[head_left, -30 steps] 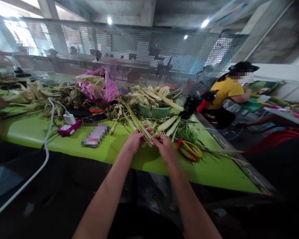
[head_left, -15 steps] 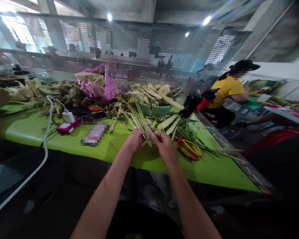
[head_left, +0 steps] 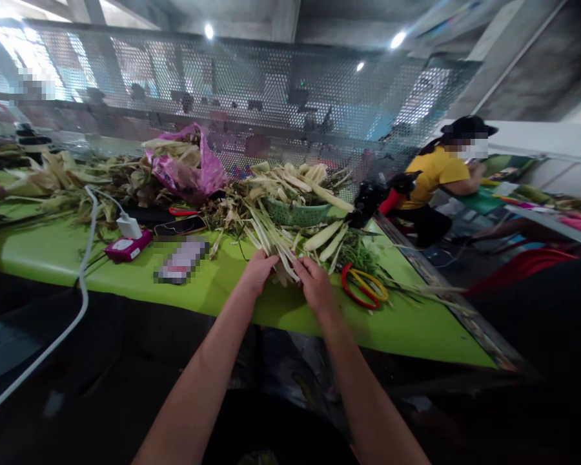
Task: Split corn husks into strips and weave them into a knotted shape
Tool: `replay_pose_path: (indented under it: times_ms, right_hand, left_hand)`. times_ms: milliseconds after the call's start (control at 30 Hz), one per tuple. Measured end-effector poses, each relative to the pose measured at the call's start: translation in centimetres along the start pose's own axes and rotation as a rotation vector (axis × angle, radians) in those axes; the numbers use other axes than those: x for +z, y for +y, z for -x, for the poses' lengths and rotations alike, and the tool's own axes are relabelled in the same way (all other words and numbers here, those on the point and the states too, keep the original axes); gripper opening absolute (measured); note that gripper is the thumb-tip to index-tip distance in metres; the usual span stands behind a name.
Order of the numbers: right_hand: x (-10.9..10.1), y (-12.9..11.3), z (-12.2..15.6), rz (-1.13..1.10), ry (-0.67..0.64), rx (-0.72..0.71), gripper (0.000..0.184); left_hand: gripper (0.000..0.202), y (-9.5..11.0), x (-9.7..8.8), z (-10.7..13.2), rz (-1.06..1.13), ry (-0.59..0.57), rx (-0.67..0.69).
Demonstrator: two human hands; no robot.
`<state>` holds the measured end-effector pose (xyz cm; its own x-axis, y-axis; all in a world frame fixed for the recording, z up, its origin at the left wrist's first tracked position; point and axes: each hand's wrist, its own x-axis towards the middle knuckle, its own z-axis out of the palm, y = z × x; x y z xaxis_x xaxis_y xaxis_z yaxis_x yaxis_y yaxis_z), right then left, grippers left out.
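A bundle of long pale green strips, which look like corn husk (head_left: 266,229), stands fanned out between my hands over the table's front part. My left hand (head_left: 260,272) is closed on its lower left side. Opposite, my right hand (head_left: 314,284) pinches the lower right side of the same strips. The lower ends show between the hands; some fingertips are hidden behind the strips. Just behind is a green basket (head_left: 297,214) heaped with pale husks. Thicker pale husk pieces (head_left: 325,240) lie beside its right front.
Red and yellow loop handles, apparently scissors (head_left: 363,287), lie right of my hands. At left are a phone (head_left: 181,261), a pink power adapter (head_left: 128,247) with a white cable, and a pink bag (head_left: 188,165) of husks. A person in yellow (head_left: 436,174) sits at right.
The strips have spread wider and show more pale stalks between my hands. My right hand has shifted slightly left and still grips them. The whole view has moved a little.
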<state>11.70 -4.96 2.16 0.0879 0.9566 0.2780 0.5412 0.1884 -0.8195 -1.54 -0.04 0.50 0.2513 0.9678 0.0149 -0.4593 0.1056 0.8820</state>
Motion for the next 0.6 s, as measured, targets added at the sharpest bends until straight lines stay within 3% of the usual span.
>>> replay_pose_path:
  times_ms: [400, 600]
  right_hand:
    - [0.0, -0.5, 0.4, 0.021, 0.023, -0.022, 0.036]
    - [0.2, 0.1, 0.3, -0.192, 0.082, 0.008, 0.034]
  left_hand:
    - [0.018, 0.3, 0.5, 0.1, -0.158, -0.070, 0.093]
    - [0.016, 0.5, 1.0, 0.3, -0.163, -0.022, 0.099]
